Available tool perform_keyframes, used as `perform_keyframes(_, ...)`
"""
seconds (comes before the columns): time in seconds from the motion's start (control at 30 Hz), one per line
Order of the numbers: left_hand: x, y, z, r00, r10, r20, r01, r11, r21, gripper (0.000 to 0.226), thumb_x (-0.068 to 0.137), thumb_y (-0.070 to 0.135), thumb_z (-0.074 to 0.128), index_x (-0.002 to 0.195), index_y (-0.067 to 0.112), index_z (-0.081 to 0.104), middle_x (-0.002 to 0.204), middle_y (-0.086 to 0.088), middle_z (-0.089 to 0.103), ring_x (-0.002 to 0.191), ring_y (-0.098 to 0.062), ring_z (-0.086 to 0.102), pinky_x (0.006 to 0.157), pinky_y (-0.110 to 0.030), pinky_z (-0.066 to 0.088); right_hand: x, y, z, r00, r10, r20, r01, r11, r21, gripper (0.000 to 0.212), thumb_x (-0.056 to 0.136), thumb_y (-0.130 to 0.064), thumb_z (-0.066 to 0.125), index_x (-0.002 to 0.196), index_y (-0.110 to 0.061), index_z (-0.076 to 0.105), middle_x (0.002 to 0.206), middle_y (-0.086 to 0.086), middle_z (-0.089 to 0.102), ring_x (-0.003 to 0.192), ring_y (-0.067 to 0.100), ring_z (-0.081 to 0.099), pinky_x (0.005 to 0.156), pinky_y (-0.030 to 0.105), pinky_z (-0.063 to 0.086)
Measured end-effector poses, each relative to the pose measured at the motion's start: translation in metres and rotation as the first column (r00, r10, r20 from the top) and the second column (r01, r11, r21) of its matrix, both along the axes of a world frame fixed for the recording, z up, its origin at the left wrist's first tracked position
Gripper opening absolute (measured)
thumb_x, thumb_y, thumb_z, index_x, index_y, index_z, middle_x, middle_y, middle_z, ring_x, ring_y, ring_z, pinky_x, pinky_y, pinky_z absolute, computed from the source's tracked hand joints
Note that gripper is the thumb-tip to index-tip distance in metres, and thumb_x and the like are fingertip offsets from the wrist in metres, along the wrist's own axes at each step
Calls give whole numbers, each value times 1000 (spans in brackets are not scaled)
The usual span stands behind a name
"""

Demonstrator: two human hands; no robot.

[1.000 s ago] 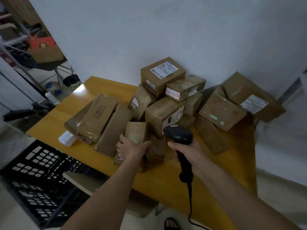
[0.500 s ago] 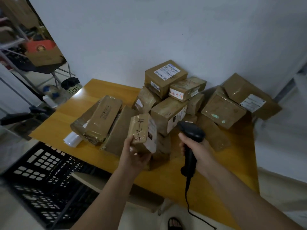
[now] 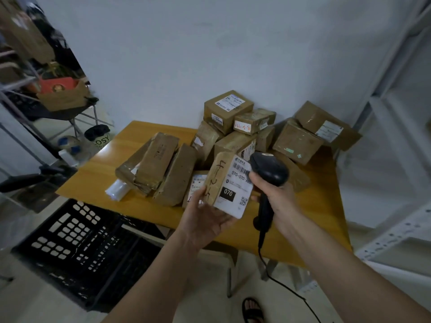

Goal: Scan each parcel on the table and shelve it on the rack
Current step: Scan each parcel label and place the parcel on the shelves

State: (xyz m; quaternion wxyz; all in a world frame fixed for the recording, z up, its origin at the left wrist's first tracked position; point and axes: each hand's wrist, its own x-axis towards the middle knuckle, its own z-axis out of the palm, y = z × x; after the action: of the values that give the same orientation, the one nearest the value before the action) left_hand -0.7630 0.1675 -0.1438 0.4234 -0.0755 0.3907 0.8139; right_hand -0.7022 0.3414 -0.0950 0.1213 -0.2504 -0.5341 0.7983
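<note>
My left hand (image 3: 205,217) holds a small brown parcel (image 3: 227,183) from below, lifted above the table's front edge, its white label with a barcode and "070" turned up toward me. My right hand (image 3: 275,194) grips a black corded barcode scanner (image 3: 268,171), whose head sits right at the label's upper right corner. Behind them a heap of several taped brown parcels (image 3: 233,113) covers the back of the wooden table (image 3: 98,178). Part of the white metal rack (image 3: 396,229) stands at the right edge.
A black plastic crate (image 3: 77,248) sits on the floor at the table's front left. A cluttered shelf and stand with a cardboard box (image 3: 63,96) are at the far left. A white packet (image 3: 116,190) lies by the left parcels. The scanner cable (image 3: 289,287) trails down to the floor.
My left hand has picked the small parcel off the pile, raised it and turned its label upward. My right hand has brought the scanner in close to the label.
</note>
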Motion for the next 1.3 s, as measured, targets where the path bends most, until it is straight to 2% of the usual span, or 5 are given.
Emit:
perform_keyframes(0.2, 38, 6, 15, 952, -142, -271, 61, 956, -288, 41, 87, -2, 46, 118, 16, 66, 121, -15, 66, 120, -32, 57, 85, -46, 52, 51, -14, 5, 996, -87, 36, 84, 993, 85, 16, 76, -18, 82, 85, -12, 70, 67, 1, 74, 58, 12, 71, 47, 19, 50)
perform_keyframes(0.33, 71, 17, 26, 903, -214, -373, 123, 959, -254, 69, 73, 18, 71, 138, 23, 47, 130, -11, 60, 122, -29, 55, 91, -52, 54, 82, -22, 12, 988, -153, 4, 151, 978, 143, 14, 76, -19, 82, 83, -18, 70, 71, 2, 75, 63, 15, 72, 49, 22, 52)
perform_keyframes(0.5, 93, 39, 26, 742, -321, -589, -92, 822, -562, 105, 60, 6, 90, 140, 21, 24, 119, 0, 59, 110, -19, 60, 86, -45, 58, 116, -18, 32, 985, -156, -74, 168, 969, 184, 16, 76, -18, 82, 85, -23, 70, 77, -4, 76, 72, 12, 74, 53, 20, 54)
perform_keyframes(0.73, 72, 48, 62, 854, -151, -497, -37, 937, -348, 69, 66, -2, 85, 126, 10, 52, 104, -8, 74, 91, -25, 73, 72, -43, 61, 161, 4, 73, 997, 15, -75, 22, 884, 468, 16, 81, -26, 78, 85, -14, 69, 61, 0, 67, 54, 13, 62, 49, 23, 49)
perform_keyframes(1.3, 110, 124, 100, 734, -90, -673, -236, 896, -377, 105, 64, 10, 88, 148, 30, 27, 137, -7, 53, 121, -30, 55, 95, -58, 51, 257, 56, 98, 993, 111, -48, -68, 836, 545, 32, 84, -30, 74, 61, -11, 64, 54, 8, 59, 48, 20, 57, 51, 27, 48)
